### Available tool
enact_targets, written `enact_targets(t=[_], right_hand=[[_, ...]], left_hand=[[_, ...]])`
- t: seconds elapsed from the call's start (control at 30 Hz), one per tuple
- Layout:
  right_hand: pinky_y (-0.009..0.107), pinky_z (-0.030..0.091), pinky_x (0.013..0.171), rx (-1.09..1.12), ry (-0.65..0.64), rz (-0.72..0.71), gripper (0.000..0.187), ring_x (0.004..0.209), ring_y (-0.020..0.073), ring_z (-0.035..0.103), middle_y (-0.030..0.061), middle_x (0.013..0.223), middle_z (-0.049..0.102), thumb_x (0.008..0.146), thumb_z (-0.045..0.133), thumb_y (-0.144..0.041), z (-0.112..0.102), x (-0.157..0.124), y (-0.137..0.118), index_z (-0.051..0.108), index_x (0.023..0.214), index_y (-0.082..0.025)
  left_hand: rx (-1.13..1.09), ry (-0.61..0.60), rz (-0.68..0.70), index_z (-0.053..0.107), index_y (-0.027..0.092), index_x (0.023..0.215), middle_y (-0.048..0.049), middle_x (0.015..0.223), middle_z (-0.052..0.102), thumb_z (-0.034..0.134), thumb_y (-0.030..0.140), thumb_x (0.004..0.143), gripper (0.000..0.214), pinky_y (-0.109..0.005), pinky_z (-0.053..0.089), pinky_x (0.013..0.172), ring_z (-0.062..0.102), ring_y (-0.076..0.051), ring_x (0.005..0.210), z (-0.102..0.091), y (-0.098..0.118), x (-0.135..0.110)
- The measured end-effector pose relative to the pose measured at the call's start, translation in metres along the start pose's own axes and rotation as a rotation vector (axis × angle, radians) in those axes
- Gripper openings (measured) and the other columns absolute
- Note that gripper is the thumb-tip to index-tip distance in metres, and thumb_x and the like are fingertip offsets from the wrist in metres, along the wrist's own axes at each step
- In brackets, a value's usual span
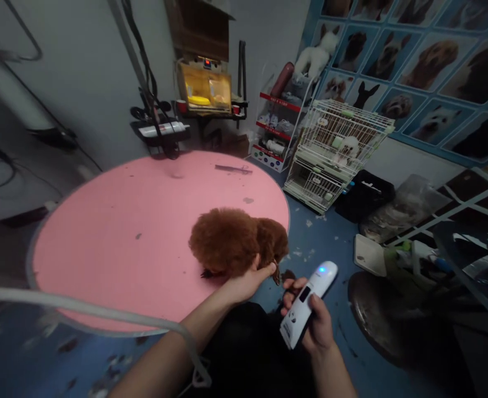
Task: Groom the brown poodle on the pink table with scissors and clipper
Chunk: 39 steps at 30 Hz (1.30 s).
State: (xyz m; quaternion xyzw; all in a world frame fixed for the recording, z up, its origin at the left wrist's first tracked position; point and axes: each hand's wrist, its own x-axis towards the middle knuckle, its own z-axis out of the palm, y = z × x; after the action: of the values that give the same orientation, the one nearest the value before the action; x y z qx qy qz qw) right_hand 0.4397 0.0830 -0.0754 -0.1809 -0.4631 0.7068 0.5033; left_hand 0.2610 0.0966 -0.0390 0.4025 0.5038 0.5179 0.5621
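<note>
A curly brown dog (225,240) stands at the right edge of the round pink table (115,232), its head end to the right. My left hand (252,279) reaches in under its front, thumb and fingers closed round a front leg (276,275). White hair clippers (306,307) with a lit blue light rest in my right hand (318,326), whose fingers wrap round the body. The clippers are a short way from the dog, not touching it. A pair of scissors or a comb-like tool (233,168) lies near the table's far edge.
A pale hose or bar (103,315) crosses the lower left foreground. Behind the table stand a white-and-red shelf (277,130) and a wire cage (339,143) with a small white dog. Loose hair (115,365) litters the blue floor. A dark stool (377,315) is at right.
</note>
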Motion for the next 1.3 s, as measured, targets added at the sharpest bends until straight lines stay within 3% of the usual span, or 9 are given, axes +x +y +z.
enact_targets(t=[0.17,0.33,0.47,0.63,0.87,0.97,1.1,1.2,1.3], right_hand=[[0.023,0.041,0.041,0.163,-0.214,0.204,0.048,0.051,0.0104,0.036,0.0052,0.091,0.060,0.082,0.044,-0.062,0.007,0.020,0.010,0.056,0.113,-0.029],[0.023,0.041,0.047,0.286,-0.033,0.193,0.033,0.051,0.0109,0.040,-0.0029,0.065,0.045,0.071,0.063,-0.053,0.011,0.029,0.031,0.056,0.086,-0.024],[0.028,0.047,0.058,0.108,-0.021,0.202,0.031,0.062,0.0150,0.052,-0.0006,0.070,0.052,0.070,0.069,-0.047,0.001,0.024,0.041,0.056,0.085,-0.022],[0.029,0.048,0.061,-0.369,-0.078,0.008,0.021,0.063,0.0150,0.051,-0.0006,0.071,0.054,0.066,0.068,-0.032,-0.003,0.033,0.033,0.055,0.079,-0.021],[0.026,0.042,0.054,-0.873,-0.301,-0.462,0.011,0.060,0.0155,0.050,0.0007,0.065,0.050,0.064,0.059,-0.020,0.001,0.045,0.021,0.049,0.067,-0.021],[0.026,0.039,0.052,-0.929,-0.327,-0.494,0.004,0.059,0.0152,0.050,0.0005,0.064,0.049,0.068,0.055,-0.020,-0.004,0.046,0.019,0.051,0.070,-0.021],[0.029,0.042,0.054,-0.891,-0.374,-0.430,0.011,0.062,0.0176,0.053,0.0010,0.068,0.052,0.068,0.061,-0.024,-0.008,0.048,0.014,0.055,0.076,-0.022],[0.034,0.046,0.059,-0.722,-0.263,-0.278,0.021,0.068,0.0206,0.056,0.0041,0.079,0.057,0.066,0.070,-0.029,-0.015,0.045,0.015,0.058,0.082,-0.023],[0.038,0.049,0.066,-0.422,0.087,-0.186,0.022,0.075,0.0228,0.058,0.0056,0.084,0.059,0.074,0.066,-0.040,-0.027,0.038,0.023,0.059,0.086,-0.023]], left_hand=[[-0.042,-0.108,-0.065,0.055,0.019,0.090,-0.0003,0.073,0.056,0.069,0.063,0.067,0.052,-0.031,0.044,0.074,0.054,-0.016,0.069,0.003,-0.004,-0.002],[-0.079,-0.015,-0.069,0.056,0.017,0.088,-0.0025,0.077,0.059,0.065,0.071,0.064,0.060,-0.027,0.043,0.069,0.054,-0.013,0.068,0.011,-0.015,-0.017],[-0.145,-0.013,-0.109,0.059,0.013,0.087,0.0008,0.068,0.054,0.066,0.071,0.064,0.063,-0.024,0.036,0.059,0.045,-0.010,0.060,0.025,-0.027,-0.027],[-0.150,0.214,-0.111,0.064,0.012,0.090,0.0004,0.067,0.054,0.068,0.066,0.064,0.060,-0.025,0.039,0.065,0.050,-0.014,0.067,0.037,-0.021,-0.017],[0.222,0.370,-0.160,0.056,0.014,0.081,-0.0024,0.074,0.058,0.067,0.065,0.062,0.055,-0.029,0.043,0.067,0.053,-0.018,0.072,0.028,-0.016,-0.011],[0.494,0.555,-0.277,0.045,0.021,0.075,0.0038,0.059,0.048,0.060,0.063,0.069,0.045,-0.028,0.038,0.060,0.052,-0.017,0.062,0.024,-0.022,-0.013],[0.651,0.572,-0.261,0.038,0.025,0.075,0.0038,0.058,0.048,0.050,0.055,0.079,0.033,-0.029,0.038,0.059,0.055,-0.020,0.061,0.022,-0.023,-0.014],[0.701,0.555,-0.216,0.037,0.025,0.073,0.0013,0.061,0.050,0.045,0.047,0.081,0.025,-0.031,0.041,0.062,0.056,-0.021,0.063,0.022,-0.017,-0.016],[0.762,0.545,-0.214,0.038,0.025,0.074,0.0001,0.062,0.049,0.043,0.045,0.081,0.022,-0.032,0.043,0.065,0.056,-0.021,0.065,0.022,-0.010,-0.018]])
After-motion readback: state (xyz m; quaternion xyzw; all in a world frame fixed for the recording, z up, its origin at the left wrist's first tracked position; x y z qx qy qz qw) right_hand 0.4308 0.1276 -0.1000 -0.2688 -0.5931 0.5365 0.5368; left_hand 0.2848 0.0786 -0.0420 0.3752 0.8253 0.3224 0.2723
